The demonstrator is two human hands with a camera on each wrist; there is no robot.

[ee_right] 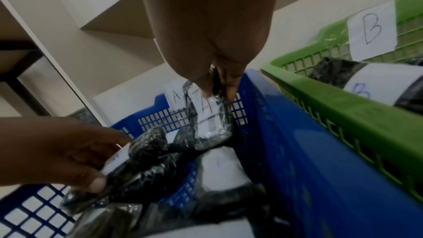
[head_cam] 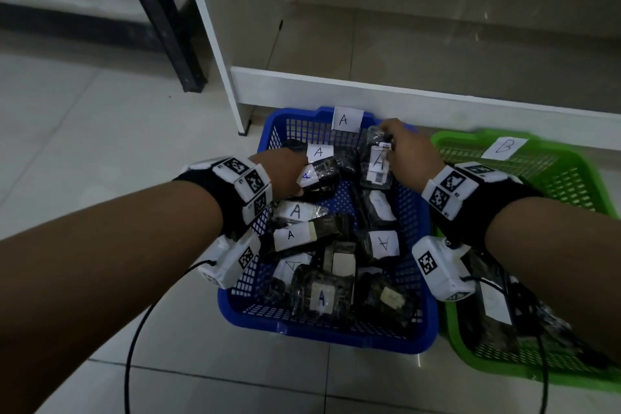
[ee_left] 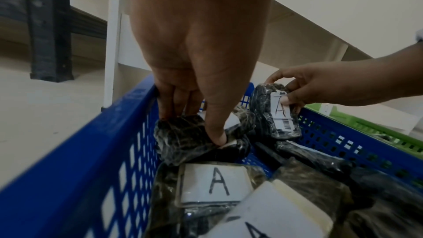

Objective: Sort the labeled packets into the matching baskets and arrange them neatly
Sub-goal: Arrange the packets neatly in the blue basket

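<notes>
- We saw the blue basket [head_cam: 416,339] on the tiled floor [head_cam: 84,118], a paper tag marked A [head_cam: 346,118] on its far rim; the green basket [head_cam: 578,178] sat just beside it on the right, touching along the side, tagged B [head_cam: 504,147].
- Left hand [head_cam: 280,175] was low inside the blue basket near its left wall; fingers [ee_left: 181,100] curled round a dark wrapped packet [head_cam: 322,175] with thumb [ee_left: 216,129] pressed on its white label — a grip, not a flat press; the packet lay tilted on the pile.
- Right hand [head_cam: 408,151] was at the far right corner of the blue basket; fingertips [ee_right: 231,90] and thumb pinched the top edge of an A-labelled packet [head_cam: 378,161] — it stood nearly upright, barcode end down, lower edge among the other packets; we could not tell if it touched the basket floor.
- More wrapped packets, those with readable labels marked A, lay loose and overlapping across the blue basket, e.g. one by the left wrist [head_cam: 295,212] and one at the near end [head_cam: 321,297]; some labels were blurred or turned away.
- The green basket held dark packets at its near end; one label read B [ee_right: 389,86] in the right wrist view; the rest were hidden under the right forearm.
- Both wrists carried black bands with white marker blocks [head_cam: 248,185]; a white shelf frame [head_cam: 403,94] stood behind the baskets.
</notes>
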